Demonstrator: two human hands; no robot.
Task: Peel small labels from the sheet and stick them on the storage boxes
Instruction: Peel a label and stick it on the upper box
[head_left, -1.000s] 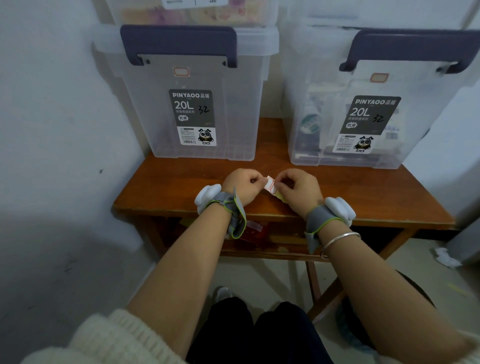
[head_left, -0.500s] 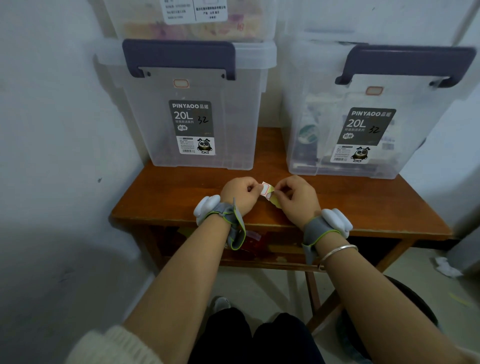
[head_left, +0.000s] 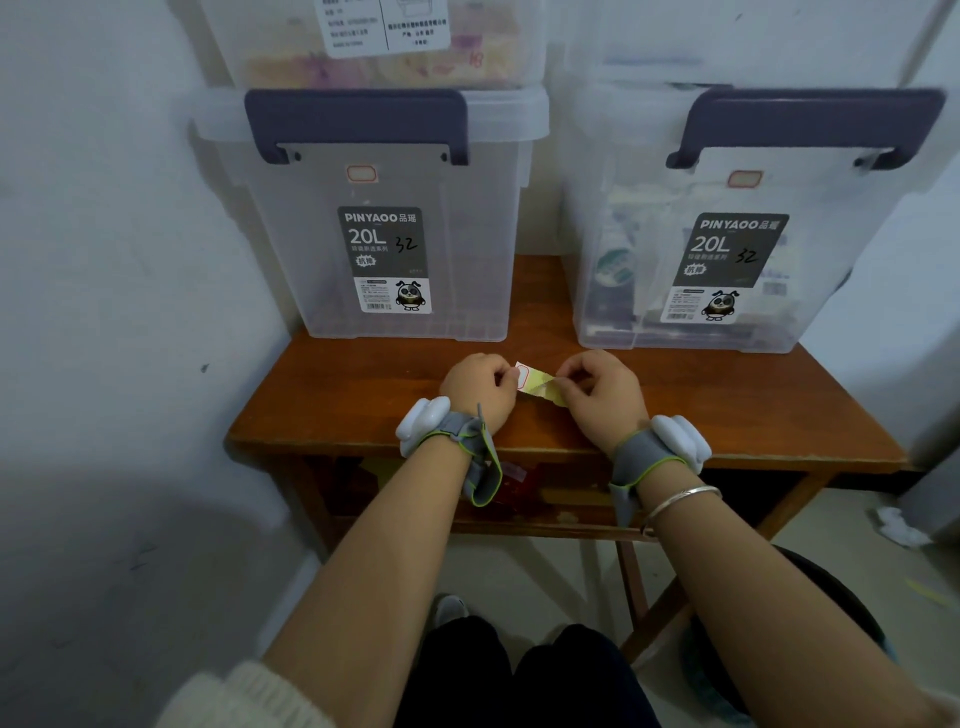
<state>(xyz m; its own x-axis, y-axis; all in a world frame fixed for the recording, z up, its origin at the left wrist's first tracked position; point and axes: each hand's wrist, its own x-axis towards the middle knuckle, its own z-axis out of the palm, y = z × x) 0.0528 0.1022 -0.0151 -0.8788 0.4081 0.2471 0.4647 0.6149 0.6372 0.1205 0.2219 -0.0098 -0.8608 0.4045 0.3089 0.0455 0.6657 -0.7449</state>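
Over the wooden table (head_left: 332, 400) my two hands meet on a small strip of yellow backing sheet (head_left: 545, 388). My left hand (head_left: 480, 387) pinches a white label with a red border (head_left: 522, 376) at the strip's left end. My right hand (head_left: 602, 395) pinches the strip's right end. Two clear storage boxes with dark purple handles stand at the back of the table: the left box (head_left: 291, 249) and the right box (head_left: 841, 249). Each box carries one small red-bordered label near its handle, one on the left (head_left: 361, 173) and one on the right (head_left: 745, 179).
Another clear box (head_left: 270, 57) is stacked on the left one. A white wall runs close along the left. Under the tabletop a shelf holds red packets (head_left: 514, 483). A dark bin (head_left: 852, 623) stands on the floor at the right, and crumpled paper (head_left: 896, 525) lies beyond it.
My hands have drawn slightly apart, so more of the yellow strip and the label shows between them. The view has tilted up a little.
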